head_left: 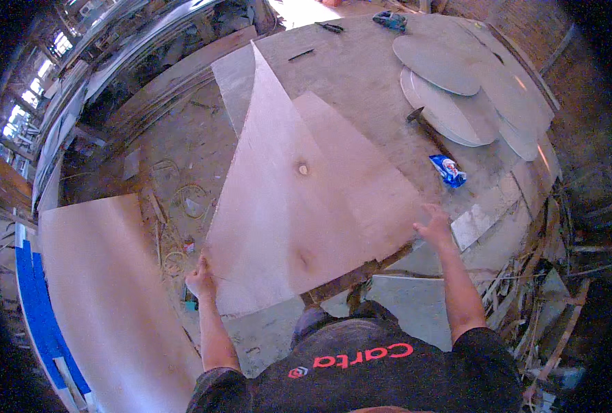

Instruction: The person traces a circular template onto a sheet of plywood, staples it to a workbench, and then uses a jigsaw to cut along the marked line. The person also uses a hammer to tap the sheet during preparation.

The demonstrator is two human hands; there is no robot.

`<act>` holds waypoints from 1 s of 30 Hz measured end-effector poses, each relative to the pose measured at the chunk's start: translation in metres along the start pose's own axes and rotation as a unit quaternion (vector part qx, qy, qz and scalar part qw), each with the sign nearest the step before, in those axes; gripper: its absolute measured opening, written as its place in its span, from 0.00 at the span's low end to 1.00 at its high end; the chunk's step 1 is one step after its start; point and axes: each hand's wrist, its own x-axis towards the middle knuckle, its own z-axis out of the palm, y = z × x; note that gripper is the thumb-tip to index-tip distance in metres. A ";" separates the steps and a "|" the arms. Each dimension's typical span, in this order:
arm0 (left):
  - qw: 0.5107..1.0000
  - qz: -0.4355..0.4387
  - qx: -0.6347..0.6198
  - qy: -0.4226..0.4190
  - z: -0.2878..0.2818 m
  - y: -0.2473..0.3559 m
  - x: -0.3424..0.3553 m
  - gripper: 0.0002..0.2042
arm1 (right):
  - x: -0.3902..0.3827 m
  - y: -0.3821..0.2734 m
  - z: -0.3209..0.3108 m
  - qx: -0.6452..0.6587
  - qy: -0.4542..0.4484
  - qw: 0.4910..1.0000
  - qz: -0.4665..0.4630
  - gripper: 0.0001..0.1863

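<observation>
My left hand [200, 279] grips the lower left edge of a pale, pointed plywood sheet [264, 199], whose narrow tip reaches toward the far side of the work table. The sheet lies partly over a pinkish plywood piece [361, 186] with a straighter edge. My right hand [435, 221] rests at the right corner of that piece, fingers spread over its edge. A small light knot mark shows near the middle of the wood. Beside my right hand lie a blue-and-white packet [448, 171] and a hammer [416, 115].
Stacked oval boards [435, 63] lie at the back right, near a teal power tool [390, 20] and dark pliers [330, 27]. A curved plywood panel [102, 275] stands at left by blue-taped boards [34, 296]. Scrap wood [554, 310] piles at right; offcuts and cords litter the left floor.
</observation>
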 end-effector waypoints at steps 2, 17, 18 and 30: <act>1.000 -0.027 -0.005 0.005 0.003 -0.019 -0.008 0.34 | 0.001 0.010 -0.006 0.008 -0.033 0.999 0.018 0.38; 0.979 -0.093 0.178 -0.042 0.015 -0.030 -0.037 0.27 | 0.021 0.056 -0.039 0.016 -0.032 0.998 0.047 0.27; 0.968 -0.071 0.238 -0.020 0.018 -0.030 -0.037 0.26 | 0.031 0.054 -0.048 0.044 -0.032 0.997 0.060 0.25; 0.882 0.371 0.220 -0.189 0.191 0.229 -0.209 0.37 | 0.289 0.105 -0.029 -0.173 0.005 0.984 -0.032 0.33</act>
